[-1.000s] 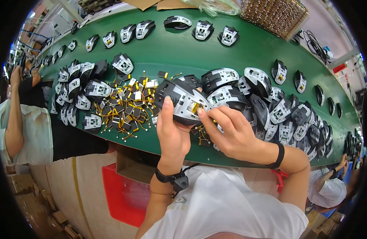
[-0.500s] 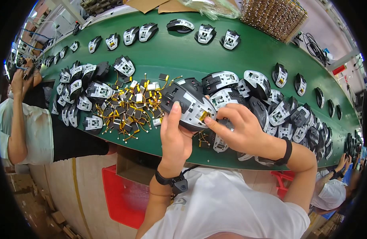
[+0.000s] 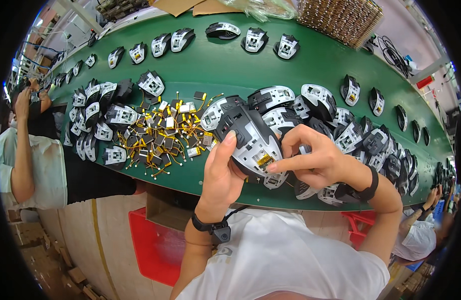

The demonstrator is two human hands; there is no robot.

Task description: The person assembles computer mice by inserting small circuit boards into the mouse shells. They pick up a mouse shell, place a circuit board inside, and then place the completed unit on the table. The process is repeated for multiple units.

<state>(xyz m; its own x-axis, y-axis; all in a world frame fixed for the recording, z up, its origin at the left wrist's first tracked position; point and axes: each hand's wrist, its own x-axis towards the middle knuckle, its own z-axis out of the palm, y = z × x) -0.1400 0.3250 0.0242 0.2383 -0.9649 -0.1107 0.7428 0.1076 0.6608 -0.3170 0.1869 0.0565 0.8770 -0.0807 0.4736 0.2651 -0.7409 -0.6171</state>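
Note:
My left hand (image 3: 221, 172) grips a black and grey computer mouse (image 3: 250, 142), its thumb on the near side and the other fingers hidden beneath. The mouse is tilted with its openings facing up. In the lower opening sits a small part with yellow tape (image 3: 264, 160). My right hand (image 3: 315, 159) has one digit stretched to the edge of that opening, touching beside the yellow part. Its other fingers are bent and apart, with nothing seen between them. Left of the mouse lies a pile of small battery packs (image 3: 165, 131) with yellow tape and thin wires.
Heaps of similar mice stand left (image 3: 93, 112) and right (image 3: 378, 145) on the green table (image 3: 210, 65). More mice form a row (image 3: 182, 40) along the far side. A brown stacked block (image 3: 340, 22) stands behind; a red bin (image 3: 153, 250) is below. People work at both sides.
The mouse has moved slightly right and toward me and turned more upright. My right hand's stretched digit has shifted from the yellow part to the opening's lower edge.

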